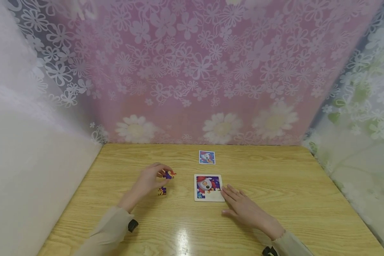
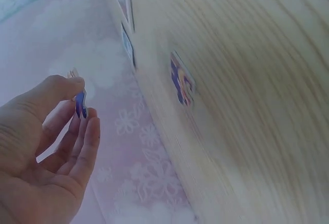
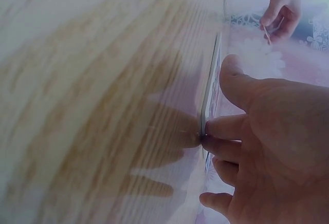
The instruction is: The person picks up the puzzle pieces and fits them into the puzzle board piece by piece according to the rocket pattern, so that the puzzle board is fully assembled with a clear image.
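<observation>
My left hand (image 1: pixel 148 180) pinches a jigsaw puzzle piece (image 1: pixel 170 174) between thumb and fingers, raised above the table left of the puzzle board. In the left wrist view the held puzzle piece (image 2: pixel 80 103) stands on edge at the fingertips. A second, loose puzzle piece (image 1: pixel 162 191) with yellow and purple print lies on the table just below that hand. The square white-framed puzzle board (image 1: pixel 215 197) shows a partly assembled rocket-like picture, its lower right area bare white. My right hand (image 1: pixel 244 209) rests with straight fingers touching the board's right edge.
A small picture card (image 1: pixel 207 157) with a similar rocket print lies behind the board. The wooden table (image 1: pixel 275 170) ends at a pink floral curtain (image 1: pixel 185 78) at the back, with pale cloth on both sides.
</observation>
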{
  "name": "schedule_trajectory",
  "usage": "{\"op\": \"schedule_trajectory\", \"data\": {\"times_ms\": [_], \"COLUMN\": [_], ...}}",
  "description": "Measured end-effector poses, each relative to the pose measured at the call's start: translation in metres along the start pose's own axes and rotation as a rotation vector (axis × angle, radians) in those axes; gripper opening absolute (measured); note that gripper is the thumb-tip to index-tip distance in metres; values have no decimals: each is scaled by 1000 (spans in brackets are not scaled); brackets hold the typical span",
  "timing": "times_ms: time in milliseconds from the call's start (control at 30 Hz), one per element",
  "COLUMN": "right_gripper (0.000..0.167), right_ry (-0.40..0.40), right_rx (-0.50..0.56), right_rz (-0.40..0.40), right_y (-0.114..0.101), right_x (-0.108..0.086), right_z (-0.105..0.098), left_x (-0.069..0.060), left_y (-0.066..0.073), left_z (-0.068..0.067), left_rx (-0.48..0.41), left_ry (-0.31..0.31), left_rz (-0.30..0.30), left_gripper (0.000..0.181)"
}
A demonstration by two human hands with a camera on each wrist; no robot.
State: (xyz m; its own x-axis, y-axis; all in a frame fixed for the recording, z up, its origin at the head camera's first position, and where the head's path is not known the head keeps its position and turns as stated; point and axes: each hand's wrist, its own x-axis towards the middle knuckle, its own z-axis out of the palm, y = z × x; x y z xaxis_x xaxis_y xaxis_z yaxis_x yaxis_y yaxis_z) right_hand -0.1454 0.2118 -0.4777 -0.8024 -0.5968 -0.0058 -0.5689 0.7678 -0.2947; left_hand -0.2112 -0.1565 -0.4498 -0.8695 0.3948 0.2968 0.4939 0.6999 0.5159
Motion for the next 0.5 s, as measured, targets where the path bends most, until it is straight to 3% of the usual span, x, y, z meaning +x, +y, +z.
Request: {"op": "schedule_trajectory", "data": {"times_ms": [200, 500], "right_gripper": [68, 69], "right_ry": [-8, -7], "right_rx": [7, 14], "right_rz": [4, 5], "right_y": [0, -1], "right_x": [0, 0], "right_z": [0, 0], "left_x": [11, 29], "left_y": [21, 42], "left_z": [12, 45], "left_rx": [-98, -180], "left_ry": [-21, -101], "left_rz": [-16, 53], "left_gripper": [35, 33]}}
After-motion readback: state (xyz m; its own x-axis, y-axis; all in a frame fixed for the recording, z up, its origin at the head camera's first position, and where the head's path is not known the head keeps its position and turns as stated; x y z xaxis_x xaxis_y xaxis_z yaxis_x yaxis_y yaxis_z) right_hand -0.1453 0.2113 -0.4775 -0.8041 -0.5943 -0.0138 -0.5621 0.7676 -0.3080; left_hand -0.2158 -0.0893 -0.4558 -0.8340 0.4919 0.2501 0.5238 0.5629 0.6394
